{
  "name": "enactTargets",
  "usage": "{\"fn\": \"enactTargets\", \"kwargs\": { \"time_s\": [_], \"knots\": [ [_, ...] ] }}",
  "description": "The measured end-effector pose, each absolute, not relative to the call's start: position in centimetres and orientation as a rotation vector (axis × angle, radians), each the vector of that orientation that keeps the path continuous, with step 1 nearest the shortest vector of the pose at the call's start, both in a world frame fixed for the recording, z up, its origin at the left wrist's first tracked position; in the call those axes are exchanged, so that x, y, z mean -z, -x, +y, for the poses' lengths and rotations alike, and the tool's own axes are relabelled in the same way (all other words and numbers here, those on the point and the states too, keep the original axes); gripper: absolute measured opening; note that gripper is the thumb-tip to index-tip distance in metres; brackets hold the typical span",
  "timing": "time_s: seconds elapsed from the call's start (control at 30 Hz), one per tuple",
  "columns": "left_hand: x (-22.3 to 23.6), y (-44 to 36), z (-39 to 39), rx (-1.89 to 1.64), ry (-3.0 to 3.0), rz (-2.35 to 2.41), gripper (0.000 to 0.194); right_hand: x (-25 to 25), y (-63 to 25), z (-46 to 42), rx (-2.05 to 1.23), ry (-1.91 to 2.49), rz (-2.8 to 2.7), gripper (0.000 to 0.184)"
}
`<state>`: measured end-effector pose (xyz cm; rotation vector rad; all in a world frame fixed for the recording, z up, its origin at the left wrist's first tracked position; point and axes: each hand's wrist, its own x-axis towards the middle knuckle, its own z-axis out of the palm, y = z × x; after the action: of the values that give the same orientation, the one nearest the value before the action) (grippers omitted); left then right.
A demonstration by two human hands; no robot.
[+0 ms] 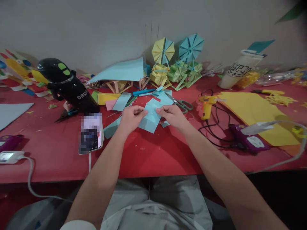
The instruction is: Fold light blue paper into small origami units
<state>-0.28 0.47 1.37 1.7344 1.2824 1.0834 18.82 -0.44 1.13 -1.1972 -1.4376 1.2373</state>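
A square sheet of light blue paper (pixel 151 118) is held up over the red table, turned so that one corner points towards me. My left hand (pixel 132 117) pinches its left side between thumb and fingers. On the opposite side my right hand (pixel 170 115) grips the sheet the same way. More blue paper pieces (pixel 166 97) lie just behind, partly covered by the held sheet. Grey-handled scissors (pixel 183 104) rest beyond my right hand. Another blue piece (pixel 112 128) lies beside my left wrist.
A phone (pixel 90 133) and a tilted black bottle (pixel 72 86) stand on the left. To the right are a yellow glue gun (pixel 207 107) with its cable, a purple power strip (pixel 249 139) and yellow paper sheets (pixel 261 115). Folded paper models (pixel 163 52) line the wall.
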Motion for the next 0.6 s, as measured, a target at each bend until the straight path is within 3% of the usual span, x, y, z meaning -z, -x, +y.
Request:
{"fn": "enactTargets", "kwargs": {
  "time_s": [0.4, 0.6],
  "knots": [
    [-1.06, 0.22, 0.56, -1.137, -1.705, 1.28, 0.023, -1.02, -18.8, -0.45, -1.231, 1.2, -1.436, 0.051],
    [-1.07, -0.19, 0.22, -1.129, -1.637, 1.207, 0.025, -0.88, -18.91, -0.42, -1.218, 1.098, -1.385, 0.041]
  ]
}}
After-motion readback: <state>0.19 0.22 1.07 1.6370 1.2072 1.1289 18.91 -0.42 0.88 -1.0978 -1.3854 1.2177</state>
